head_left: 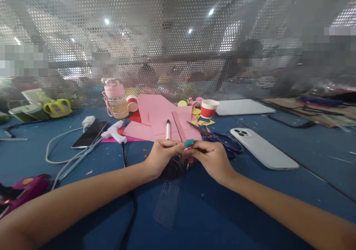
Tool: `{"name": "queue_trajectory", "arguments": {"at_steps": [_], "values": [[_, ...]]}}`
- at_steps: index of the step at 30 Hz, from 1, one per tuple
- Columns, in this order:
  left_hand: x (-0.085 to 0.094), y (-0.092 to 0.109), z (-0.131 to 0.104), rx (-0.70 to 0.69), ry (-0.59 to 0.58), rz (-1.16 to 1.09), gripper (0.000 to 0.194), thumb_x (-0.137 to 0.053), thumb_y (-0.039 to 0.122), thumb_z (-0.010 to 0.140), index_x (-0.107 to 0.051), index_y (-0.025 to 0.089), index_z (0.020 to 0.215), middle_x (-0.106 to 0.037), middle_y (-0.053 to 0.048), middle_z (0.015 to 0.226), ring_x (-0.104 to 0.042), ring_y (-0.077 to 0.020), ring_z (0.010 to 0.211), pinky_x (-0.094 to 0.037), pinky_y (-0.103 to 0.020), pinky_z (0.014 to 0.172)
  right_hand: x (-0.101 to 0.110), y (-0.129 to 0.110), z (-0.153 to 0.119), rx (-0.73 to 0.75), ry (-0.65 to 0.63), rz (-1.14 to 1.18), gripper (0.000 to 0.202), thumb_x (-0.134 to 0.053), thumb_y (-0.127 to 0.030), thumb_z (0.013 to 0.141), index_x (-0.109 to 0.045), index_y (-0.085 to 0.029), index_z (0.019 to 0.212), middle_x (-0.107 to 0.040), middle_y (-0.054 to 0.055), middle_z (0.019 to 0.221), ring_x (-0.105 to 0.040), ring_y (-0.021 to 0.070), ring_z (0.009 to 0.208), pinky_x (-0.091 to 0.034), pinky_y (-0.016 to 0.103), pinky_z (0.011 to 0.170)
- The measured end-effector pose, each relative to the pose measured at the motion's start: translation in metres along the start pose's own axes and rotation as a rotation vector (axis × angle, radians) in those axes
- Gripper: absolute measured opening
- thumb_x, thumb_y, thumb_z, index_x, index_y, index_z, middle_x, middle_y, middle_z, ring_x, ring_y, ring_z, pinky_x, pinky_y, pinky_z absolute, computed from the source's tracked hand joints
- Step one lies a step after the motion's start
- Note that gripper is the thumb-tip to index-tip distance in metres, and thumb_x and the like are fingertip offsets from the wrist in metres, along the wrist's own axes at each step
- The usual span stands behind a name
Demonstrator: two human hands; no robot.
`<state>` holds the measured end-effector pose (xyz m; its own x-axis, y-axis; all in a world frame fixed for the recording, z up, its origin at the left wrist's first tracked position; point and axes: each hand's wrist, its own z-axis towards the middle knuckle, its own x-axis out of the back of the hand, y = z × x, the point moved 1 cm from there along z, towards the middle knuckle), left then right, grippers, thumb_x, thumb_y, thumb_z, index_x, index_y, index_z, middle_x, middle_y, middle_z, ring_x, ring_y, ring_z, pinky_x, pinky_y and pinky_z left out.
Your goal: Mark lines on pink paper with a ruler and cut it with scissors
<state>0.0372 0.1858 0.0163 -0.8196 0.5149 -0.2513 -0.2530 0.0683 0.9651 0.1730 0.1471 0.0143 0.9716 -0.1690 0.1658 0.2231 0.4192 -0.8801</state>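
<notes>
My left hand [162, 156] and my right hand [213, 157] meet fingertip to fingertip above the table. Pinched between them is a small teal piece [189, 143] with a bit of pink under it; its kind is unclear. A dark round object [175, 165] lies just below, partly hidden by my hands. Beyond my fingers rest pink paper sheets [155, 111] with a white marker [168, 129] on top. Blue-handled scissors [226, 141] lie beside my right hand. A clear ruler [167, 203] is nearer to me.
To the left are a white glue gun [113, 132], a black phone [89, 134], cables and a pink-lidded bottle [115, 99]. A white phone [263, 148], a red-and-white paper cup [208, 109] and a closed laptop [244, 107] sit to the right. Perforated mesh [167, 31] rises behind.
</notes>
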Motion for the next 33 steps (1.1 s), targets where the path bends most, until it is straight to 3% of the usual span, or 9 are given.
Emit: {"name": "queue_trajectory", "arguments": {"at_steps": [5, 8, 12, 19, 26, 33], "values": [[-0.001, 0.002, -0.001, -0.030, 0.035, 0.057, 0.020, -0.077, 0.036, 0.056, -0.072, 0.017, 0.057, -0.070, -0.003, 0.059, -0.057, -0.0115, 0.055, -0.045, -0.025, 0.062, -0.001, 0.006, 0.001, -0.233, 0.020, 0.031, 0.039, -0.075, -0.051, 0.052, -0.059, -0.017, 0.043, -0.053, -0.001, 0.034, -0.050, 0.0123, 0.029, -0.041, 0.022, 0.029], [-0.001, 0.002, 0.000, -0.025, 0.077, 0.064, 0.014, -0.076, 0.031, 0.056, -0.072, 0.017, 0.057, -0.068, -0.001, 0.055, -0.053, -0.0091, 0.050, -0.043, -0.023, 0.056, -0.004, 0.004, 0.003, -0.332, -0.053, 0.111, 0.040, -0.075, -0.053, 0.050, -0.060, -0.016, 0.045, -0.058, 0.001, 0.039, -0.051, 0.0106, 0.030, -0.040, 0.021, 0.030], [0.001, 0.001, 0.001, -0.028, 0.121, 0.041, 0.011, -0.076, 0.026, 0.054, -0.073, 0.016, 0.058, -0.067, 0.001, 0.052, -0.050, -0.0071, 0.048, -0.040, -0.020, 0.052, -0.007, -0.003, 0.003, -0.336, -0.123, 0.169, 0.036, -0.076, -0.046, 0.053, -0.060, -0.015, 0.049, -0.059, 0.000, 0.043, -0.047, 0.0060, 0.031, -0.037, 0.017, 0.030], [0.000, 0.002, 0.000, -0.036, 0.121, 0.015, 0.017, -0.078, 0.028, 0.051, -0.073, 0.015, 0.061, -0.066, -0.001, 0.053, -0.052, -0.0089, 0.047, -0.042, -0.021, 0.049, -0.009, 0.001, 0.000, -0.378, -0.142, 0.283, 0.037, -0.078, -0.045, 0.050, -0.063, -0.014, 0.064, -0.062, 0.000, 0.052, -0.054, 0.0078, 0.039, -0.044, 0.018, 0.036], [0.004, -0.001, 0.003, -0.126, 0.149, 0.005, 0.013, -0.076, 0.028, 0.057, -0.073, 0.017, 0.061, -0.068, -0.002, 0.059, -0.056, -0.0105, 0.053, -0.046, -0.022, 0.054, -0.010, -0.001, 0.000, -0.324, -0.155, 0.260, 0.035, -0.073, -0.048, 0.058, -0.062, -0.015, 0.060, -0.061, -0.002, 0.050, -0.055, 0.0075, 0.039, -0.045, 0.017, 0.037], [0.004, -0.002, 0.005, -0.113, 0.169, -0.079, 0.015, -0.078, 0.028, 0.055, -0.072, 0.016, 0.060, -0.067, 0.000, 0.057, -0.056, -0.0094, 0.053, -0.046, -0.022, 0.056, -0.010, -0.003, 0.001, -0.273, -0.201, 0.218, 0.034, -0.069, -0.049, 0.064, -0.064, -0.015, 0.059, -0.059, -0.002, 0.045, -0.054, 0.0081, 0.037, -0.047, 0.019, 0.039]]}}
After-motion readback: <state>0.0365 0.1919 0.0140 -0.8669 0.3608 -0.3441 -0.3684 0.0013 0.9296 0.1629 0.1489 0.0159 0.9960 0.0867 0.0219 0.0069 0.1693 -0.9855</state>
